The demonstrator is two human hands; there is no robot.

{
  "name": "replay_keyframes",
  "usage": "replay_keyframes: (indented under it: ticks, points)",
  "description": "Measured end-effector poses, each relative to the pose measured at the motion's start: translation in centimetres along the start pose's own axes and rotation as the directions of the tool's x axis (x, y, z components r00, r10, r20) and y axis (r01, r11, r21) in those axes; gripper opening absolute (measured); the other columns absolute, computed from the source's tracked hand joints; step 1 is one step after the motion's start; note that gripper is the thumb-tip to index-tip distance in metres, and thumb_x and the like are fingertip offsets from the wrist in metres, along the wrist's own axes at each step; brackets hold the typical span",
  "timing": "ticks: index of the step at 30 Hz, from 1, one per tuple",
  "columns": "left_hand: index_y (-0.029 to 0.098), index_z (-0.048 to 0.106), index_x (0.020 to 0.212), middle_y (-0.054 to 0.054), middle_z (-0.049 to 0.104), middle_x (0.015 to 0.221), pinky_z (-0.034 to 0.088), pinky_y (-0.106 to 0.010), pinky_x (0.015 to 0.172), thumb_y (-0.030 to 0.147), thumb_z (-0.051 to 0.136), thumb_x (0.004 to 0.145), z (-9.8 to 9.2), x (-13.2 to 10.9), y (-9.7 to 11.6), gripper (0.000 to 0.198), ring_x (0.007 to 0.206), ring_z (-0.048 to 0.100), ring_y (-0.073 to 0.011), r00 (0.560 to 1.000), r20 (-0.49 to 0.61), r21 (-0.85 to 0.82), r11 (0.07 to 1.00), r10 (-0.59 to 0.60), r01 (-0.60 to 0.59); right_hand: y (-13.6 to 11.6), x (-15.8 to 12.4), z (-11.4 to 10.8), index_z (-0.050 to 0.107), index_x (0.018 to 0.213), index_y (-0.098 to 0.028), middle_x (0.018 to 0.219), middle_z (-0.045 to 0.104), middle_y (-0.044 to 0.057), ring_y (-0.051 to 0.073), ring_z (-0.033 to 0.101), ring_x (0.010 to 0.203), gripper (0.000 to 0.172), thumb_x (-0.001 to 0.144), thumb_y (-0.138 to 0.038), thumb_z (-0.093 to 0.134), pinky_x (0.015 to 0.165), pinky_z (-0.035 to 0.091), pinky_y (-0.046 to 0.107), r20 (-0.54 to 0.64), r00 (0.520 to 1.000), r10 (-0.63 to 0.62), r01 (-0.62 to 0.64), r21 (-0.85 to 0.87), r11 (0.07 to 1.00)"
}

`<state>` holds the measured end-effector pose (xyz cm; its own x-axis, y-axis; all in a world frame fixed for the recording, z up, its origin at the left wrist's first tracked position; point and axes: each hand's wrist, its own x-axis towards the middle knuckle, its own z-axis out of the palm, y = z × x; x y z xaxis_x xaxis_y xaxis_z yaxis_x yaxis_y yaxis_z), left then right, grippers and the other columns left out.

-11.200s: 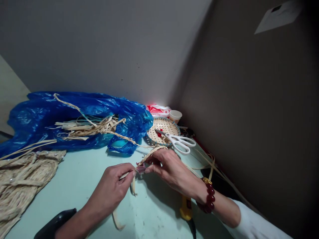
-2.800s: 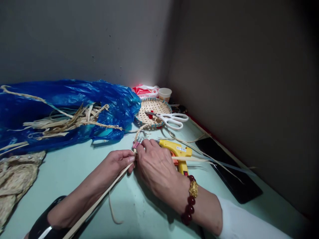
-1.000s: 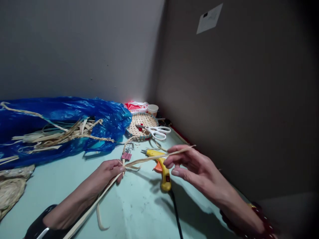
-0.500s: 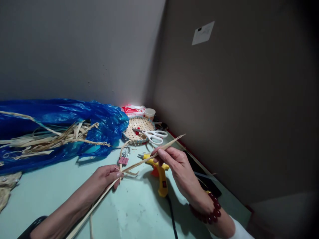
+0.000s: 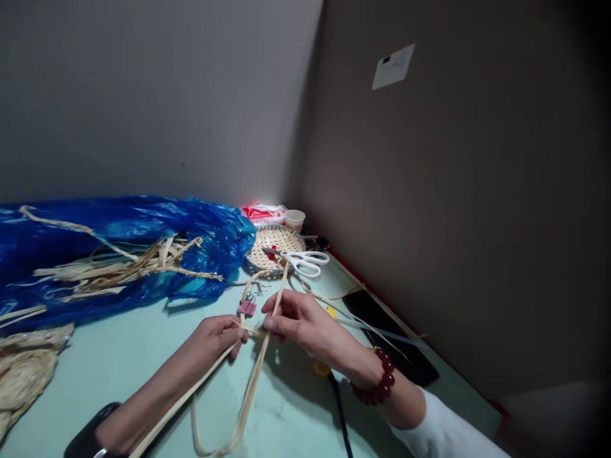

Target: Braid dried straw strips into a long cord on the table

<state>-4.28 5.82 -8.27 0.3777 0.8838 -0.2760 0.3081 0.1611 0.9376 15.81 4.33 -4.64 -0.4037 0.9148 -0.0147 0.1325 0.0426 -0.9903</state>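
Note:
Just below a pink binder clip [image 5: 247, 308], my left hand [image 5: 217, 337] pinches the end of a thin straw braid [image 5: 249, 289] where its strands cross. One pale straw strand [image 5: 179, 407] runs from these fingers down toward the bottom edge. My right hand [image 5: 300, 324] has its thumb and fingers closed on another straw strand [image 5: 258, 369], which rises past the fingertips and loops down to the table. Beneath the right hand lies a yellow glue gun [image 5: 322, 367], mostly covered by that hand, with its black cord showing.
White-handled scissors [image 5: 305, 262] rest on a round woven basket [image 5: 260, 238]. Behind it stand a paper cup [image 5: 294, 219] and a red-white packet [image 5: 262, 213]. A blue plastic bag [image 5: 143, 213] with straw lies left, a woven straw piece [image 5: 28, 369] nearer. A black flat object [image 5: 415, 356] lies right.
My right hand has moved left and down, close to the left hand; the strand it holds now hangs in a loop. It now hides most of the glue gun. The view has shifted slightly.

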Motion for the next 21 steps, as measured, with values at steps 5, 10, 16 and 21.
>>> replay_keyframes:
  ticks: [5, 10, 16, 21]
  points:
    - [0.02, 0.049, 0.055, 0.005, 0.045, 0.056, 0.028, -0.025, 0.057, 0.044, 0.055, 0.075, 0.2, -0.2, 0.1, 0.031, 0.057, 0.038, -0.0148, 1.0, -0.017, -0.001, 1.0, 0.014, -0.014, 0.7, 0.5, 1.3, 0.062, 0.103, -0.02, 0.099, 0.068, 0.004, 0.018, 0.06, 0.091, 0.019, 0.087, -0.021, 0.053, 0.08, 0.044, 0.029, -0.027, 0.994, -0.103, 0.092, -0.286, 0.954]
    - [0.02, 0.047, 0.055, 0.005, 0.043, 0.057, 0.028, -0.025, 0.058, 0.048, 0.056, 0.074, 0.2, -0.1, 0.2, 0.035, 0.058, 0.037, -0.0144, 1.0, 0.005, -0.018, 1.0, 0.022, -0.022, 0.8, 0.6, 1.7, 0.062, 0.096, -0.018, 0.085, 0.066, 0.001, 0.015, 0.058, 0.077, 0.015, 0.087, -0.027, 0.056, 0.066, 0.042, 0.024, -0.029, 0.998, -0.063, 0.05, -0.323, 0.945]
    - [0.02, 0.047, 0.058, 0.006, 0.043, 0.057, 0.028, -0.024, 0.057, 0.045, 0.058, 0.075, 0.1, 0.0, 0.4, 0.032, 0.057, 0.036, -0.0133, 1.0, 0.006, -0.019, 1.0, 0.003, -0.003, 1.3, 0.7, 2.1, 0.059, 0.082, -0.016, 0.073, 0.06, -0.001, 0.012, 0.053, 0.067, 0.021, 0.086, -0.037, 0.059, 0.057, 0.036, 0.02, -0.047, 0.998, -0.048, 0.033, -0.283, 0.959]
    - [0.02, 0.05, 0.058, 0.004, 0.046, 0.058, 0.032, -0.024, 0.058, 0.051, 0.063, 0.072, -0.1, 0.3, -0.2, 0.036, 0.06, 0.04, -0.0144, 0.999, 0.042, -0.035, 0.999, 0.013, -0.011, 0.9, 0.0, 2.2, 0.059, 0.086, -0.018, 0.073, 0.062, -0.002, 0.011, 0.053, 0.063, 0.01, 0.089, -0.025, 0.053, 0.056, 0.035, 0.019, -0.082, 0.987, -0.138, 0.073, -0.538, 0.84]
